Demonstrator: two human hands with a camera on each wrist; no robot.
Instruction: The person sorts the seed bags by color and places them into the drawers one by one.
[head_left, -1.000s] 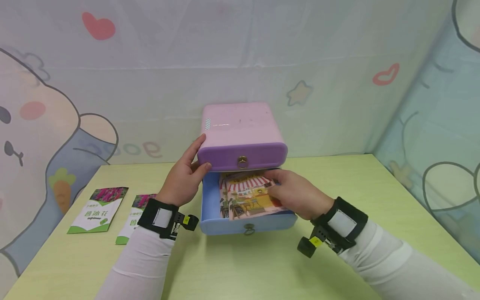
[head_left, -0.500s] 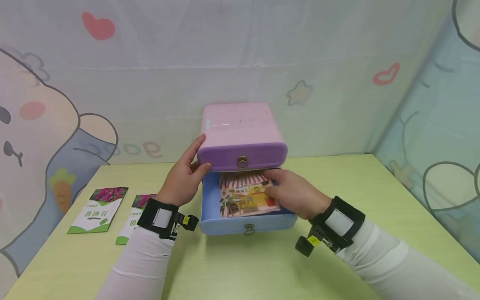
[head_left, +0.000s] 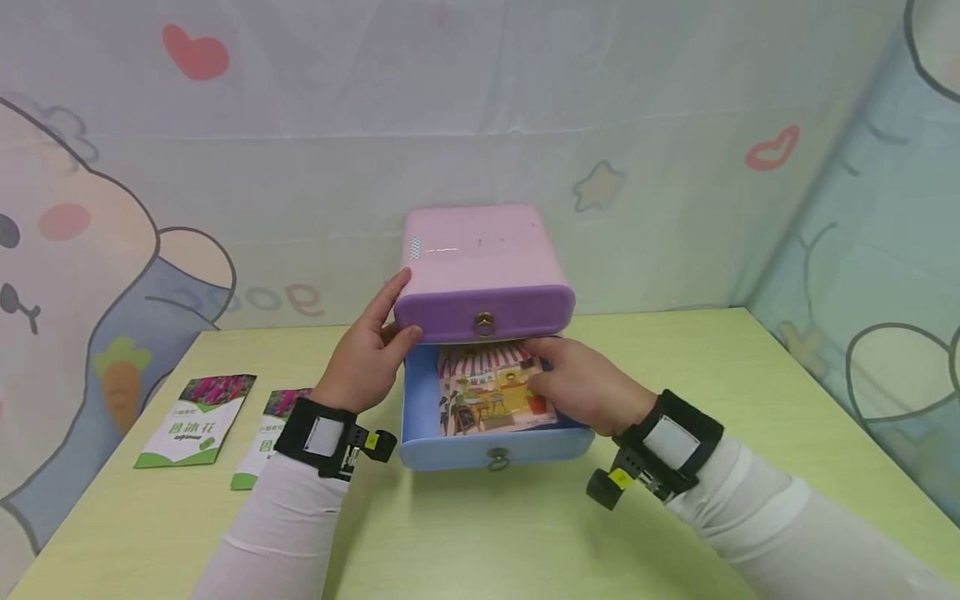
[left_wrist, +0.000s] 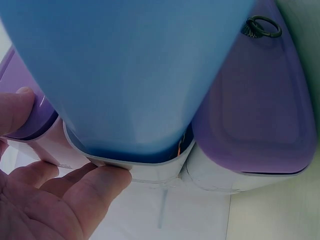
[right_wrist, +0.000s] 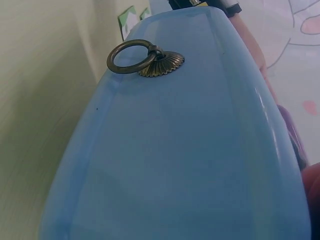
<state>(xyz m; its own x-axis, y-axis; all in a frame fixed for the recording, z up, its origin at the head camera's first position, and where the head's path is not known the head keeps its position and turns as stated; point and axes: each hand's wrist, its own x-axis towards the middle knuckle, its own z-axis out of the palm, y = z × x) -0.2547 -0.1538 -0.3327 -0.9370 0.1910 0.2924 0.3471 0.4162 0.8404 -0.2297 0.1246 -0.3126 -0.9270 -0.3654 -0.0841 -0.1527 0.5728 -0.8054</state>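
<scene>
Left hand (head_left: 363, 362): your fingers spread against the cabinet (head_left: 480, 258) at left
Right hand (head_left: 588, 382): you pinch a card (head_left: 483, 396) inside the blue drawer (head_left: 450, 454)

"How is the left arm lying?"

"The left forearm (head_left: 273, 521), white-sleeved, runs up and inward from the bottom edge. The left grip (head_left: 363, 358) is spread, its index finger (head_left: 387, 296) stretched forward and its thumb (head_left: 403, 339) pointing across to the right. The left wrist view shows more fingers side by side."

"And the right?"

"The right forearm (head_left: 787, 512) slants in from the lower right, also in white. The right grip (head_left: 588, 383) points leftward, back upward, thumb and index finger pinching. Its other fingers are hidden."

"Are they touching?"

"No, well apart, roughly level in the head view."
</scene>
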